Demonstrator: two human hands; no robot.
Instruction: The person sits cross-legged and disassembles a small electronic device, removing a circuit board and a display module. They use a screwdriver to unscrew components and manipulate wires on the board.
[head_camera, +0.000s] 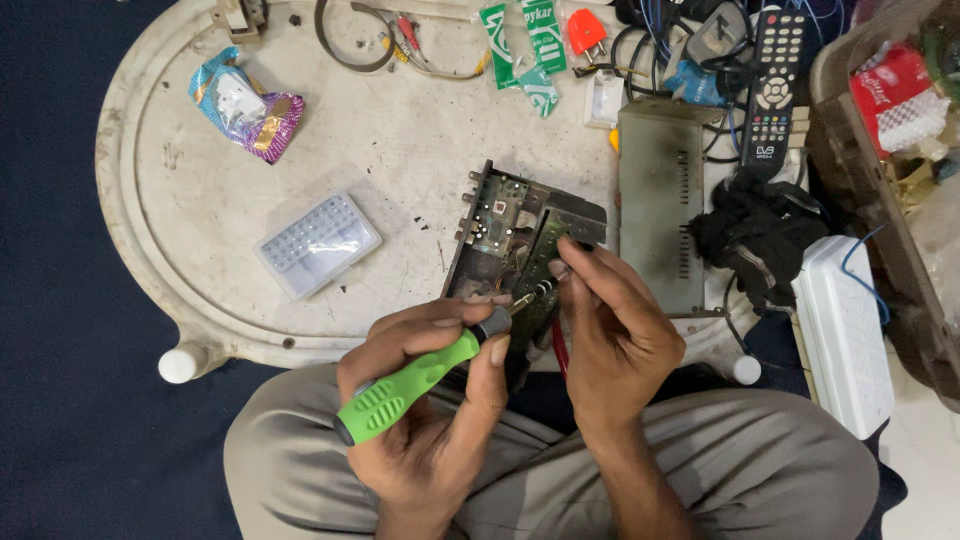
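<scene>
My left hand (430, 400) grips a screwdriver with a green and black handle (405, 385), its metal tip pointing up and right at a circuit board. My right hand (610, 320) pinches the tilted green circuit board (548, 250) near the screwdriver tip, fingers on its edge. The board stands inside an opened dark metal set-top box chassis (490, 235) on the white round table (400, 130). A red wire (558, 350) hangs below the board beside my right palm. My knees in grey trousers are below.
A clear plastic case of screwdriver bits (316, 245) lies left of the chassis. The grey metal cover (660, 210) lies right of it, then a black cloth (760, 230), a remote (775, 85), cables, green packets (525, 45), a wrapped adapter (245, 100), a white box (845, 330).
</scene>
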